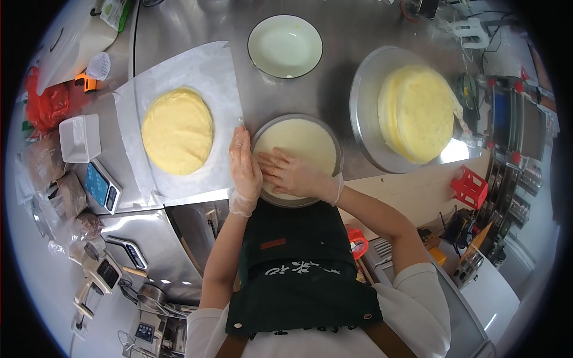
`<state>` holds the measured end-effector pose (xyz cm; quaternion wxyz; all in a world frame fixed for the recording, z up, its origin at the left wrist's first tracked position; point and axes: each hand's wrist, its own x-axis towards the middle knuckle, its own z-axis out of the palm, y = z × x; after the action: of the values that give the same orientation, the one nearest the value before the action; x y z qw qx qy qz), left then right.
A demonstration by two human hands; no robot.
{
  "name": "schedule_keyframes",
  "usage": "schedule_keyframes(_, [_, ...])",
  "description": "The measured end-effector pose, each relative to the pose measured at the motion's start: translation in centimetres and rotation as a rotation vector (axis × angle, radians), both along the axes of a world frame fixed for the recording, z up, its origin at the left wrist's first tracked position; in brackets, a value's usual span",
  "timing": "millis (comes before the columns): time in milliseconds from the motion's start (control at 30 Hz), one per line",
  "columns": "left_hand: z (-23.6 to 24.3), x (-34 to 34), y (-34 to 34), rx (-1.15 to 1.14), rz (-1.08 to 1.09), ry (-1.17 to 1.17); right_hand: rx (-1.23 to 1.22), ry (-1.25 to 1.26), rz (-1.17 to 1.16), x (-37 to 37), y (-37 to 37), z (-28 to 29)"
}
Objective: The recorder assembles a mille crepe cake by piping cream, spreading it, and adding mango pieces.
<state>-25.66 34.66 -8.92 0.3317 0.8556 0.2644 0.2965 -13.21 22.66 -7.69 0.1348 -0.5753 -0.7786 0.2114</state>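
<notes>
Just in front of me, near the table's edge, is a round metal pan [340, 141] with a smooth, pale cream-coloured layer [307, 140] in it. My right hand [298, 176], in a clear glove, rests on the left part of that layer with fingers stretched and slightly spread. Against the pan's left rim stands my left hand [246, 167], gloved too, its fingers straight and pointing away from me. Neither hand grips anything that I can see. To the left, a yellow round of dough or cake [177, 131] lies on white paper [224, 77].
A yellow layered round cake [418, 113] stands on a metal turntable [365, 110] at the right. Beyond the pan sits a dark-rimmed white bowl [285, 46]. Toward the left are a white plastic tub [80, 138], a scale [102, 186] and a red bag [46, 106].
</notes>
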Motion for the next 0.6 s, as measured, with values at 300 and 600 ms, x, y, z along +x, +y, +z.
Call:
schedule_keyframes(300, [1.7, -2.9, -1.5, -0.062, 0.144, 0.017, -0.036, 0.039, 0.072, -0.5, -1.5, -0.6])
schedule_keyframes(600, [1.0, -6.8, -6.0, -0.361, 0.16, 0.252, 0.001, 0.027, 0.013, 0.1, -1.6, 0.7])
